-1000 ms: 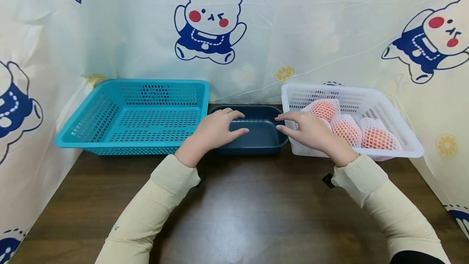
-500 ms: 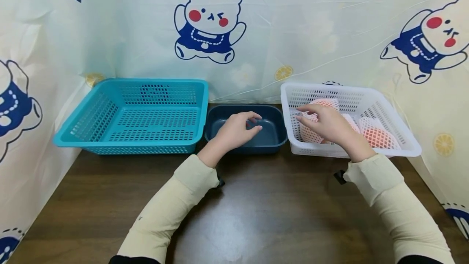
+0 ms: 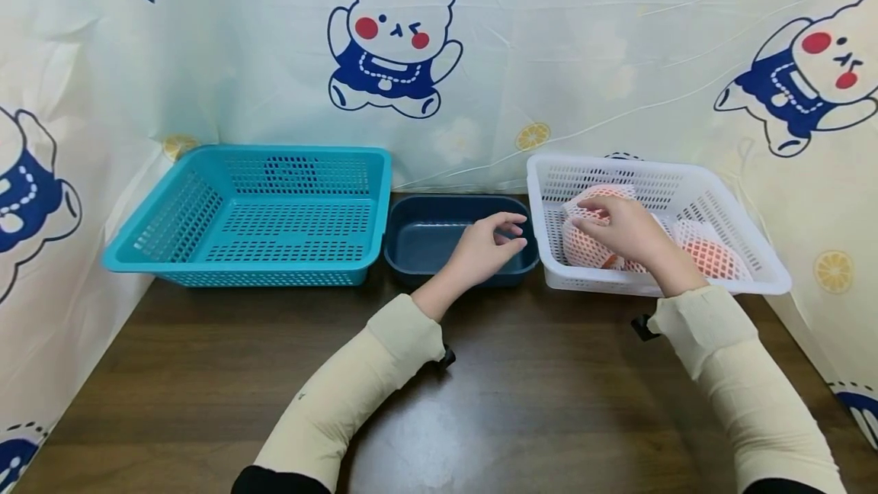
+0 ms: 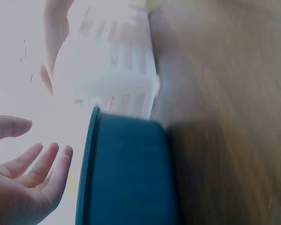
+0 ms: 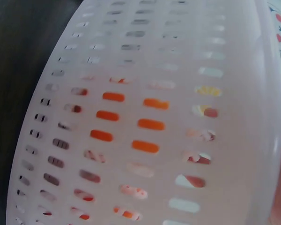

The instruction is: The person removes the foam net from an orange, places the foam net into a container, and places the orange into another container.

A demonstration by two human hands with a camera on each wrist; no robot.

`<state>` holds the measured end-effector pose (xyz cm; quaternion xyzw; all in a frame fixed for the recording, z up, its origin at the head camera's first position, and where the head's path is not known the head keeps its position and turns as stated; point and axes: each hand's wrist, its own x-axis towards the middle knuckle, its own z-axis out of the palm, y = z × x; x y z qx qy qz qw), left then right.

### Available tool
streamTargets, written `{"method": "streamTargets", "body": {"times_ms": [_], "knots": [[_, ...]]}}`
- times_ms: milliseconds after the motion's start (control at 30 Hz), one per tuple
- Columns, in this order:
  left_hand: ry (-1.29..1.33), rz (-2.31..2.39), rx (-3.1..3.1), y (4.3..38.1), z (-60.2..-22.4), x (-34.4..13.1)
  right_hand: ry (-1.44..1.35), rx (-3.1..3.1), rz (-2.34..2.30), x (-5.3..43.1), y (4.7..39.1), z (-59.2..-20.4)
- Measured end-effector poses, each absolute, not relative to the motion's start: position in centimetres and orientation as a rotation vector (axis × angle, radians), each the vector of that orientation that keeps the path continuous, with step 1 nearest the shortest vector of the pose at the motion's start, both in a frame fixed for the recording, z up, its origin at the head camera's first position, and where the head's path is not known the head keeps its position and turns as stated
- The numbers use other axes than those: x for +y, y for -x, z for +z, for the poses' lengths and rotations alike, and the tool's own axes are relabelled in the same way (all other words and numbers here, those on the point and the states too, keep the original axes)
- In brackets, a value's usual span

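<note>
My left hand (image 3: 483, 250) hovers over the right side of the dark blue basin (image 3: 428, 238), its loosely bent fingers pointing right. In the left wrist view that hand (image 4: 33, 176) is beside the basin wall (image 4: 131, 173), thumb apart from the fingers, nothing between them. My right hand (image 3: 631, 231) is over the white slotted basket (image 3: 771, 265), thumb and forefinger apart above orange-red fruit in white foam nets (image 3: 583, 246). Its other fingers are hidden from the head view. The right wrist view mostly shows the basket's wall (image 5: 243, 140), with orange fruit showing through slots.
A turquoise slotted basket (image 3: 240, 280) stands left of the basin. Another netted fruit (image 3: 713, 254) lies at the white basket's right side. The brown wooden table (image 3: 480, 402) extends in front; a printed bear curtain (image 3: 494, 67) hangs behind.
My left hand has moved right across the basin. My right hand has moved right from the white basket's left edge to over the netted fruit. The containers have stayed put.
</note>
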<state>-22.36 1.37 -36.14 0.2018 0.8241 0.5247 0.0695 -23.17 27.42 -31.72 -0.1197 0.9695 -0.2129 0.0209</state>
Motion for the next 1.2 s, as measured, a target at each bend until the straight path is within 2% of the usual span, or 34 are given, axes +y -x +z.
{"method": "streamTargets", "body": {"times_ms": [367,633,1200], "knots": [[-0.283,1.866,2.085,21.5,-36.2,4.3,0.290,2.934,-0.507,27.7,24.0,-32.7],[-0.210,1.955,2.000,21.3,-36.4,5.3,0.164,2.875,-0.419,27.5,24.2,-33.2],[-0.145,2.053,1.825,20.6,-36.1,6.2,0.276,2.930,-0.157,26.5,24.1,-34.4]]}}
